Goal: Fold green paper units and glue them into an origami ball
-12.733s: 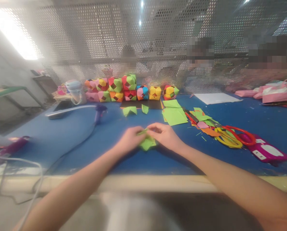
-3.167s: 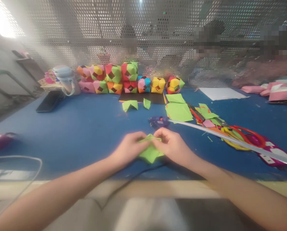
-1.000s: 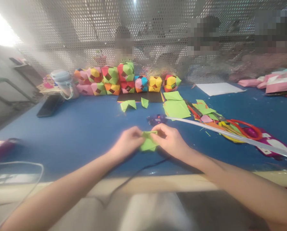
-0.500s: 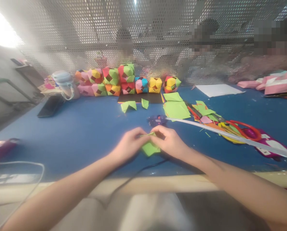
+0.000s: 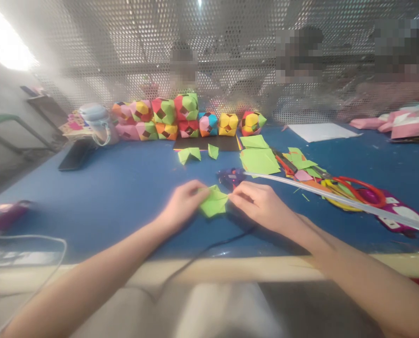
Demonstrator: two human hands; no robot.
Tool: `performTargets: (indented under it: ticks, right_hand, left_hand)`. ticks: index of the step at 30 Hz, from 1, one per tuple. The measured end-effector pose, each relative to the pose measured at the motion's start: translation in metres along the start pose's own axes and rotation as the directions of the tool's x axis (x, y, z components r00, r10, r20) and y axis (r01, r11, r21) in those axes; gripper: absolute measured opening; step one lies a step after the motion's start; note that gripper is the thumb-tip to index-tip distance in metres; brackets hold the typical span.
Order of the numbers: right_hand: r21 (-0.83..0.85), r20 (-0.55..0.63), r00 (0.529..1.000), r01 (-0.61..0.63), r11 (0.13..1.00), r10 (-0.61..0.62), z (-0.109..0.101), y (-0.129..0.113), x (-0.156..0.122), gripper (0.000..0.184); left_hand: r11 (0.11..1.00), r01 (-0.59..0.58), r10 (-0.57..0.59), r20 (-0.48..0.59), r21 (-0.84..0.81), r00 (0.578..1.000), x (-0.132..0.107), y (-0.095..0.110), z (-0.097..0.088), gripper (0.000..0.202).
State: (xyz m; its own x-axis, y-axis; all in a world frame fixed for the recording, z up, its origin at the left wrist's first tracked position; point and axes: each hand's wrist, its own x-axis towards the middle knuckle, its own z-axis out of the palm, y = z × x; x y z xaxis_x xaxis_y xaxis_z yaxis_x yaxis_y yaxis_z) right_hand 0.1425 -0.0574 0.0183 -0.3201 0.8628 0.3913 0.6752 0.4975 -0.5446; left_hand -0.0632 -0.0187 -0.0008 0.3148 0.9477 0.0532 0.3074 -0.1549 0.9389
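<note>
A creased piece of light-green folded paper (image 5: 213,202) is held between my two hands above the blue table. My left hand (image 5: 185,202) pinches its left edge between thumb and fingers. At the right corner, the closed fingertips of my right hand (image 5: 260,201) grip the same paper. Just beyond lies a dark purple glue gun (image 5: 231,177) with a long clear glue stick (image 5: 300,187) running out to the right. Farther back rest a folded green piece (image 5: 189,155), a smaller one (image 5: 213,151) and a stack of green paper sheets (image 5: 259,160).
Several colourful paper balls (image 5: 187,117) line the back by a perforated metal screen (image 5: 125,61). Red-handled scissors (image 5: 364,188) and paper scraps lie right. A phone (image 5: 76,155) and a cup (image 5: 95,119) stand left. A dark cord (image 5: 219,244) crosses the front edge.
My hands have moved apart, the right one going rightward. The green paper has been turned and raised slightly, with more of its surface showing between them.
</note>
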Motion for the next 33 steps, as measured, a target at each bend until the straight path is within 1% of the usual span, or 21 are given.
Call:
performTargets:
  ticks: [2,5,7,8,9,11,13,16,19,22,25,30,33]
  right_hand:
    - [-0.156,0.022,0.999,-0.039,0.987,0.043,-0.009,0.003,0.0,0.036]
    - [-0.369,0.045,0.982,-0.154,0.917,0.183,-0.018,0.011,0.004,0.044]
    - [-0.468,0.021,0.965,-0.221,0.856,0.26,-0.021,0.018,0.007,0.043]
    - [-0.487,0.009,0.964,-0.227,0.843,0.265,-0.02,0.021,0.009,0.04]
    - [-0.481,0.003,0.968,-0.218,0.849,0.25,-0.018,0.024,0.011,0.035]
    - [-0.404,0.014,0.978,-0.183,0.896,0.206,-0.011,0.029,0.014,0.029]
    - [-0.292,0.03,0.979,-0.185,0.938,0.203,0.0,0.034,0.017,0.031]
    - [-0.115,-0.005,0.967,-0.254,0.96,0.255,0.016,0.041,0.021,0.029]
    - [0.051,-0.046,0.948,-0.313,0.948,0.315,0.025,0.046,0.024,0.026]
    - [0.151,-0.058,0.949,-0.299,0.942,0.31,0.026,0.047,0.026,0.024]
    - [0.224,-0.056,0.96,-0.257,0.94,0.275,0.018,0.04,0.026,0.022]
    - [0.289,-0.028,0.983,-0.165,0.943,0.181,0.009,0.023,0.018,0.03]
    - [0.222,0.008,0.972,-0.231,0.947,0.235,0.01,0.019,0.011,0.028]
  left_hand:
    - [1.0,0.006,-0.006,-0.022,-0.01,1.0,0.003,-0.004,-0.002,0.028]
    - [1.0,0.016,-0.017,-0.039,-0.019,0.999,0.006,-0.007,-0.004,0.029]
    - [0.999,0.025,-0.026,-0.046,-0.022,0.999,0.007,-0.009,-0.005,0.03]
    - [0.999,0.029,-0.03,-0.05,-0.022,0.998,0.008,-0.009,-0.005,0.03]
    - [0.999,0.032,-0.033,-0.053,-0.02,0.998,0.009,-0.009,-0.005,0.029]
    - [0.999,0.035,-0.036,-0.052,-0.009,0.998,0.01,-0.01,-0.005,0.029]
    - [0.999,0.033,-0.033,-0.048,0.004,0.998,0.01,-0.01,-0.004,0.03]
    - [0.999,0.025,-0.024,-0.049,0.026,0.998,0.01,-0.009,-0.003,0.03]
    - [0.999,0.014,-0.012,-0.053,0.039,0.999,0.01,-0.008,-0.002,0.03]
    - [0.999,0.011,-0.009,-0.062,0.045,0.998,0.012,-0.01,-0.004,0.03]
    - [0.999,0.024,-0.02,-0.079,0.043,0.997,0.015,-0.015,-0.006,0.03]
    - [0.998,0.044,-0.038,-0.113,0.048,0.993,0.018,-0.019,-0.011,0.031]
    - [0.998,0.046,-0.04,-0.137,0.045,0.99,0.019,-0.019,-0.012,0.031]
